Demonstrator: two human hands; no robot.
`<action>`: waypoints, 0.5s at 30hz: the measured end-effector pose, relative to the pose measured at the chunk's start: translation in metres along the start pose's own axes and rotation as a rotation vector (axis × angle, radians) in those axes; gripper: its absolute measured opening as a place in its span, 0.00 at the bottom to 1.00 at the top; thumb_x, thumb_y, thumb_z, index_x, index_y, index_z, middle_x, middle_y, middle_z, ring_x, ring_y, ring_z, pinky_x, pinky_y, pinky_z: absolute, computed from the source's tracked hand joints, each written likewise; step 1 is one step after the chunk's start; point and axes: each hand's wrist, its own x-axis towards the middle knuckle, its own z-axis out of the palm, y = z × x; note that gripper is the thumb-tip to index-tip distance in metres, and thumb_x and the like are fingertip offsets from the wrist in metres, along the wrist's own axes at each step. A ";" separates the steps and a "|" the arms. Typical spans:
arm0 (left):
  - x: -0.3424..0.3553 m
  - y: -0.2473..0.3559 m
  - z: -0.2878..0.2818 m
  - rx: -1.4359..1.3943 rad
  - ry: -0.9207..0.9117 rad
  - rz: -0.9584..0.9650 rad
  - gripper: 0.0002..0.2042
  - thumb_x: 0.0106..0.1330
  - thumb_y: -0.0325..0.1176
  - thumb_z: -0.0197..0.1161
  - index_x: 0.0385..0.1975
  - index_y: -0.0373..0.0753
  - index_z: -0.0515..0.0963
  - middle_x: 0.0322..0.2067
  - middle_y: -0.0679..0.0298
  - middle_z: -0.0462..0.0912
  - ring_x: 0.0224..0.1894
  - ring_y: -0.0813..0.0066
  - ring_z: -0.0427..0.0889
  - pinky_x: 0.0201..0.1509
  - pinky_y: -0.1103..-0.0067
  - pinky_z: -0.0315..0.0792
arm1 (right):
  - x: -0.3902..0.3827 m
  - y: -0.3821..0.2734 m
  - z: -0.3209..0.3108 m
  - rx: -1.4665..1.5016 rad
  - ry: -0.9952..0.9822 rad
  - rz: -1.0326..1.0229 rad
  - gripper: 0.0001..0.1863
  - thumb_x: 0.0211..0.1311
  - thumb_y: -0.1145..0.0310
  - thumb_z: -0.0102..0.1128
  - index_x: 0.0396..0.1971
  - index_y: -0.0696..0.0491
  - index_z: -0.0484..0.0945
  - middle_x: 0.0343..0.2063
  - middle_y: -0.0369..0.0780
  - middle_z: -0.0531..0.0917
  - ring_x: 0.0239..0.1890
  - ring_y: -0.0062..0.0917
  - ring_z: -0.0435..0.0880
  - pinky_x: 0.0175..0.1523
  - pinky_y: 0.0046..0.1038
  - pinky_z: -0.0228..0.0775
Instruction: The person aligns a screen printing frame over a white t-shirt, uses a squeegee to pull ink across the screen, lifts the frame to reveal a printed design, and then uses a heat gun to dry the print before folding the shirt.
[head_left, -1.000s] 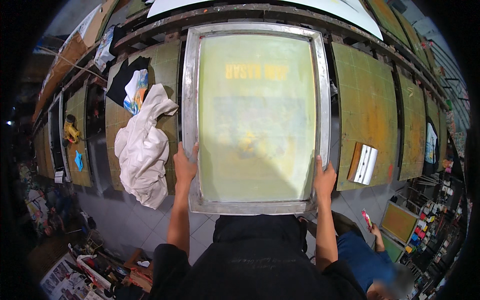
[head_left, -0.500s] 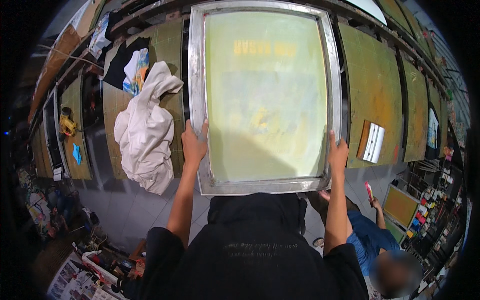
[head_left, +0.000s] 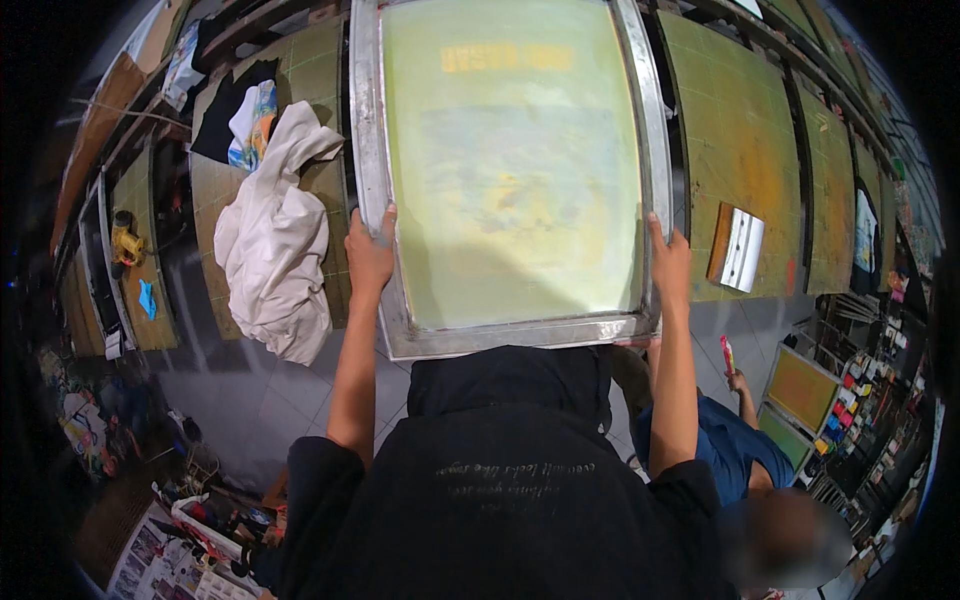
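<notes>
Left hand (head_left: 370, 258) and right hand (head_left: 670, 265), fingers clamped, grip the rectangular metal-framed yellow-green screen (head_left: 512, 180) left and right, likely for balance.

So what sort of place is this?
Probably a screen-printing workshop: there's a large framed screen, what looks like a squeegee, and a row of flat boards.

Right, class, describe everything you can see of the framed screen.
The framed screen is rectangular: a scuffed, silvery, seemingly metal frame around a pale greenish sheet with faint yellow lettering and a greyish patch. It faces the camera, its far edge cut off. The left hand and right hand grip opposite sides, before the person's torso.
</notes>
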 end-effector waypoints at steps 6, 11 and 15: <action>0.019 0.014 -0.006 0.000 0.012 0.086 0.43 0.73 0.57 0.66 0.64 0.14 0.70 0.51 0.23 0.81 0.57 0.28 0.82 0.65 0.54 0.72 | 0.024 0.009 0.010 -0.054 0.008 -0.009 0.45 0.73 0.34 0.59 0.56 0.71 0.80 0.50 0.66 0.85 0.57 0.59 0.85 0.64 0.48 0.74; 0.035 0.012 -0.006 0.129 0.115 0.118 0.45 0.72 0.60 0.65 0.63 0.13 0.70 0.49 0.21 0.81 0.57 0.26 0.81 0.64 0.54 0.74 | 0.028 -0.002 0.012 -0.036 -0.020 -0.078 0.48 0.73 0.34 0.57 0.57 0.75 0.77 0.51 0.70 0.83 0.60 0.62 0.83 0.65 0.50 0.74; 0.032 0.011 -0.007 0.116 0.093 0.093 0.46 0.73 0.62 0.63 0.64 0.14 0.69 0.51 0.19 0.80 0.59 0.25 0.80 0.64 0.53 0.73 | 0.021 -0.015 0.005 -0.036 -0.040 -0.087 0.47 0.74 0.35 0.57 0.56 0.75 0.77 0.50 0.71 0.83 0.58 0.63 0.84 0.64 0.50 0.75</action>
